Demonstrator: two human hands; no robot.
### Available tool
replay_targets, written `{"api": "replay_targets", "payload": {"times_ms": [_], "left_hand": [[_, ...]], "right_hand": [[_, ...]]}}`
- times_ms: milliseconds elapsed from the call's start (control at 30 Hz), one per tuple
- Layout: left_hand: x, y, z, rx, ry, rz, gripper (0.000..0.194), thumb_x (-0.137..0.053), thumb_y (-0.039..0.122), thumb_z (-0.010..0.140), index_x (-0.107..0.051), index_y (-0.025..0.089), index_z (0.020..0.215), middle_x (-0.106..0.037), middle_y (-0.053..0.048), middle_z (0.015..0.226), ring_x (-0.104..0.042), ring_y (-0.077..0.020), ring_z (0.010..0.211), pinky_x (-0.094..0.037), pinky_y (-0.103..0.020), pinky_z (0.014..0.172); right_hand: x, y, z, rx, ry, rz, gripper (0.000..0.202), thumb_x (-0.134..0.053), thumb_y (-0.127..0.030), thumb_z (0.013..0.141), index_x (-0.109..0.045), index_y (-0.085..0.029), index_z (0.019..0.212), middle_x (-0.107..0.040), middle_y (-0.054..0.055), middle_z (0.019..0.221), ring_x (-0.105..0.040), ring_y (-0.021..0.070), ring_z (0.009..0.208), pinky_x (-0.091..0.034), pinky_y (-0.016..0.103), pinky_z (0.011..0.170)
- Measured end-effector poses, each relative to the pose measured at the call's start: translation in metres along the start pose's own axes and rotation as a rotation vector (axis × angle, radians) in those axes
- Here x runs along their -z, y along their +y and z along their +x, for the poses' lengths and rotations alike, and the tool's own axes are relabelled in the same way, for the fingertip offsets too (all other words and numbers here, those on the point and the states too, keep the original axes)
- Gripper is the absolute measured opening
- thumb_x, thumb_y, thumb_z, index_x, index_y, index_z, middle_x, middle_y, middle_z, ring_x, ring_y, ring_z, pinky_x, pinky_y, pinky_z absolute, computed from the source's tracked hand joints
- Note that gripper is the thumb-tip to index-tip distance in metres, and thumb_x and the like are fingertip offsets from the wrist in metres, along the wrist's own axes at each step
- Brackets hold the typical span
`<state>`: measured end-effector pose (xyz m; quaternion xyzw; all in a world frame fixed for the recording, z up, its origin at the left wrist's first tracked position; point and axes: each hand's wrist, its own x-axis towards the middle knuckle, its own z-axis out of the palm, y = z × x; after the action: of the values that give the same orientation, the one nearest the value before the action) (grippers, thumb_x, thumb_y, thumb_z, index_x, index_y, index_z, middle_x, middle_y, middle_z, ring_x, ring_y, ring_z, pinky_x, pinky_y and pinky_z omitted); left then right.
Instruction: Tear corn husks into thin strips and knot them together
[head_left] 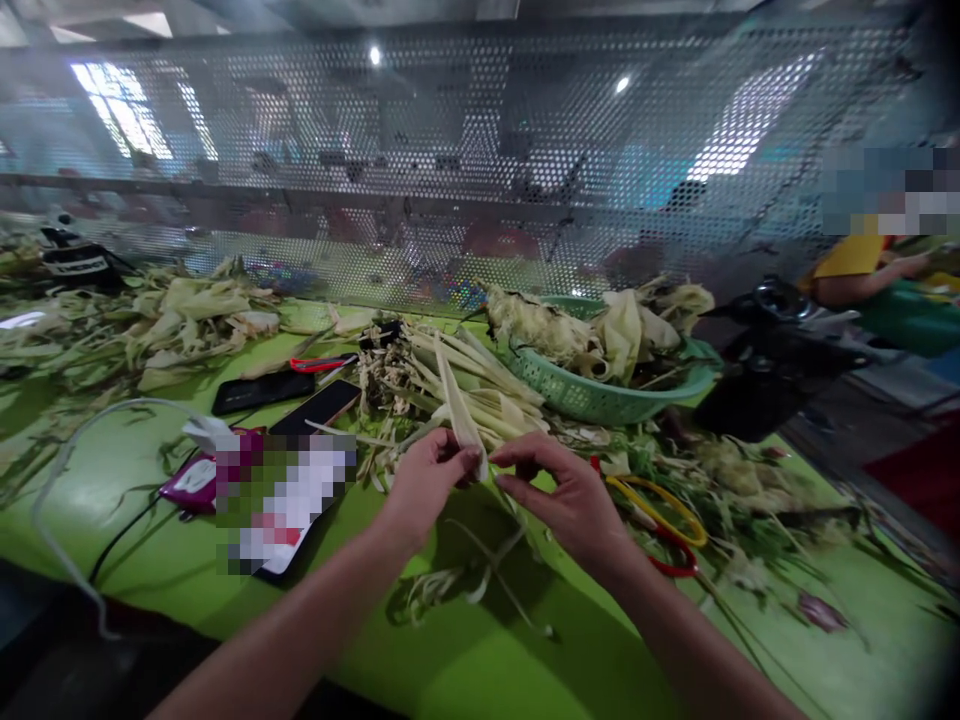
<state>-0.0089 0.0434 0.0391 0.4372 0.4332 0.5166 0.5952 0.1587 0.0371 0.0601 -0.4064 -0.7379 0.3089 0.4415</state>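
The pale husk point(456, 400) stands nearly upright above the counter point(585, 665), its base pinched in the left hand's point(424, 485) grip, apparently to free its length. The right hand's point(559, 487) thumb and forefinger come close beside that base; I cannot tell whether this grip has caught a thin strand. Curled strips point(429, 583) lie below. Beyond, a bundle of husks point(499, 400) seems laid for easy reach, and a green basket point(600, 398) gathers bulkier ones. The green surface is glossy and littered, with 2 phones point(262, 393) to the left. Behind runs 1 perforated screen point(450, 150); 1 other person point(847, 262) is at right.
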Motion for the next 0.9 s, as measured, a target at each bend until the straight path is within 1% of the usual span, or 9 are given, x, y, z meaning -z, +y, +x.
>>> {"api": "replay_targets", "payload": {"times_ms": [100, 233, 300, 433, 500, 633, 733, 900], "left_hand": [[-0.0008, -0.0012, -0.0005, 0.003, -0.01, 0.0, 0.023, -0.071, 0.033, 0.069, -0.061, 0.013, 0.075, -0.057, 0.001, 0.063, -0.05, -0.0089, 0.058, -0.039, -0.023, 0.06], [-0.0022, -0.0006, -0.0013, 0.013, 0.005, -0.007, 0.025, -0.074, 0.034, 0.065, -0.061, 0.014, 0.072, -0.058, 0.002, 0.062, -0.051, -0.009, 0.058, -0.039, -0.022, 0.06], [-0.0024, -0.0004, -0.0013, 0.027, 0.001, -0.019, 0.024, -0.073, 0.033, 0.066, -0.061, 0.013, 0.073, -0.058, 0.002, 0.062, -0.051, -0.0088, 0.058, -0.039, -0.022, 0.059], [-0.0017, -0.001, -0.0004, 0.042, -0.005, -0.055, 0.021, -0.072, 0.03, 0.068, -0.06, 0.013, 0.072, -0.058, 0.002, 0.062, -0.05, -0.0081, 0.056, -0.039, -0.022, 0.058], [-0.0015, -0.001, -0.0004, 0.045, 0.0, -0.064, 0.021, -0.072, 0.029, 0.068, -0.06, 0.013, 0.073, -0.058, 0.002, 0.062, -0.05, -0.008, 0.055, -0.04, -0.022, 0.058], [-0.0024, 0.0001, -0.0015, 0.078, 0.008, -0.083, 0.022, -0.074, 0.029, 0.066, -0.061, 0.012, 0.073, -0.06, 0.001, 0.063, -0.052, -0.0081, 0.056, -0.042, -0.023, 0.06], [-0.0036, 0.001, -0.0023, 0.09, -0.002, -0.112, 0.025, -0.076, 0.03, 0.064, -0.061, 0.012, 0.072, -0.06, 0.001, 0.064, -0.054, -0.0085, 0.057, -0.044, -0.023, 0.062], [-0.0045, 0.0021, -0.0026, 0.103, -0.008, -0.119, 0.028, -0.078, 0.032, 0.063, -0.061, 0.012, 0.073, -0.061, 0.0, 0.065, -0.054, -0.0087, 0.059, -0.044, -0.024, 0.063]], "right_hand": [[-0.0018, -0.0011, 0.0006, 0.063, -0.034, -0.045, 0.009, -0.067, -0.02, 0.078, -0.071, -0.023, 0.086, -0.066, 0.004, 0.085, -0.06, 0.0184, 0.082, -0.048, 0.03, 0.072], [-0.0019, 0.0007, 0.0008, 0.084, -0.031, -0.066, 0.003, -0.067, -0.022, 0.08, -0.07, -0.022, 0.081, -0.066, 0.004, 0.082, -0.061, 0.0178, 0.079, -0.049, 0.03, 0.072], [-0.0007, 0.0015, 0.0006, 0.085, -0.032, -0.063, 0.004, -0.066, -0.023, 0.081, -0.07, -0.022, 0.081, -0.067, 0.003, 0.081, -0.062, 0.0176, 0.078, -0.049, 0.03, 0.073], [0.0022, 0.0011, -0.0003, 0.103, -0.077, -0.065, 0.013, -0.063, -0.02, 0.083, -0.071, -0.024, 0.091, -0.068, 0.004, 0.09, -0.063, 0.0181, 0.085, -0.049, 0.031, 0.079], [0.0023, 0.0011, -0.0004, 0.112, -0.084, -0.072, 0.014, -0.063, -0.019, 0.082, -0.071, -0.024, 0.092, -0.068, 0.004, 0.091, -0.063, 0.0184, 0.087, -0.049, 0.032, 0.08], [0.0, 0.0025, -0.0001, 0.095, -0.054, -0.072, 0.005, -0.065, -0.023, 0.082, -0.07, -0.022, 0.084, -0.068, 0.004, 0.084, -0.063, 0.0183, 0.081, -0.049, 0.031, 0.075], [-0.0014, 0.0033, 0.0004, 0.07, -0.043, -0.063, 0.006, -0.066, -0.026, 0.082, -0.068, -0.021, 0.08, -0.067, 0.004, 0.08, -0.061, 0.0179, 0.077, -0.048, 0.03, 0.072], [-0.0017, 0.0037, 0.0004, 0.014, -0.035, -0.048, 0.007, -0.067, -0.026, 0.08, -0.066, -0.02, 0.077, -0.065, 0.003, 0.077, -0.06, 0.0168, 0.074, -0.047, 0.029, 0.071]]}}
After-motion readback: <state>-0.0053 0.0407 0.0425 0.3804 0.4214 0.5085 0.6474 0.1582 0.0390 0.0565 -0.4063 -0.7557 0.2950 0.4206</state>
